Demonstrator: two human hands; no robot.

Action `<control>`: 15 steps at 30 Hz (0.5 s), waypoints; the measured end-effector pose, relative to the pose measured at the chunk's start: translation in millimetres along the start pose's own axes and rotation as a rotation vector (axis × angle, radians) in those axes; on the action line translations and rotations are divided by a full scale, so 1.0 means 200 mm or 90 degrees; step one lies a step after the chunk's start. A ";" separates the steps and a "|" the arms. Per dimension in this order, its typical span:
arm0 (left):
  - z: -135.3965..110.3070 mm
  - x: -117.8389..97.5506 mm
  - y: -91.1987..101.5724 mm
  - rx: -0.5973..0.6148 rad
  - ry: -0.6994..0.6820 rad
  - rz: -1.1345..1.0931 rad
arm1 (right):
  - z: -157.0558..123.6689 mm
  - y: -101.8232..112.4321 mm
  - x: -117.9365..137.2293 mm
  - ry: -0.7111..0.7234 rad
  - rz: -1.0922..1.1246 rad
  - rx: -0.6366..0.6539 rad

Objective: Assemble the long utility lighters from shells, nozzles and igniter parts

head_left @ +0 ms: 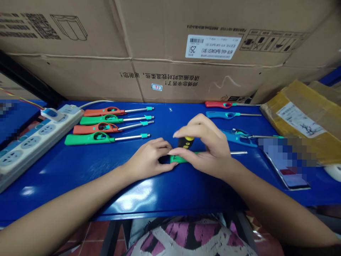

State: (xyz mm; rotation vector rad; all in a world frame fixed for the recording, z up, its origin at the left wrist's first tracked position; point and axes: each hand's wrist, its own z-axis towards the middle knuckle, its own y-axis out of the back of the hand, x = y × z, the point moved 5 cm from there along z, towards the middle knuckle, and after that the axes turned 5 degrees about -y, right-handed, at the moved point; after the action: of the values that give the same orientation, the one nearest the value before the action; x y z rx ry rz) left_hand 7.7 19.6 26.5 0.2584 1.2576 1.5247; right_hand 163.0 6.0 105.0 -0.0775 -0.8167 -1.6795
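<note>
A green long-necked lighter (pixel 179 159) lies across the blue table, its metal tube pointing right. My left hand (pixel 153 156) pinches the handle's left end between thumb and fingers. In my right hand (pixel 209 145) is a short screwdriver with a black and yellow handle (pixel 185 142), held upright over the green handle. The screwdriver's tip is hidden by my thumb, so I cannot tell whether it touches a screw. Much of the lighter's middle is covered by my right hand. Just beyond it, a blue lighter (pixel 241 139) lies with its trigger area looking opened up.
Several orange and green lighters (pixel 97 138) lie in a row at left, beside a white power strip (pixel 29 142). A red lighter (pixel 218 104) and another blue lighter (pixel 222 115) lie at back right. A phone (pixel 287 170), a taped carton (pixel 303 117) and a large cardboard wall (pixel 160 42) surround the table.
</note>
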 end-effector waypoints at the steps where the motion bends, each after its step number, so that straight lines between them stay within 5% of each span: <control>1: 0.00 0.00 0.00 0.005 0.007 -0.001 | -0.01 0.00 0.01 0.011 -0.017 -0.042; 3: 0.00 0.00 0.00 0.019 0.018 -0.009 | -0.02 -0.01 0.03 0.019 -0.020 -0.039; 7: 0.00 0.00 0.00 0.037 0.036 -0.040 | -0.01 -0.07 0.05 -0.027 0.081 0.143; 12: 0.00 0.00 0.00 0.031 0.049 -0.031 | 0.00 -0.04 0.02 -0.002 -0.034 -0.008; 15: 0.00 0.00 0.00 0.014 0.039 -0.006 | 0.01 -0.03 0.03 0.010 -0.024 -0.001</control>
State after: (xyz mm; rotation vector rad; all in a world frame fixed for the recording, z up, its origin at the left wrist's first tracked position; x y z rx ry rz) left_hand 8.2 19.2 26.8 0.2210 1.3222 1.5214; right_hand 155.0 3.3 106.2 -0.0510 -0.8091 -1.7144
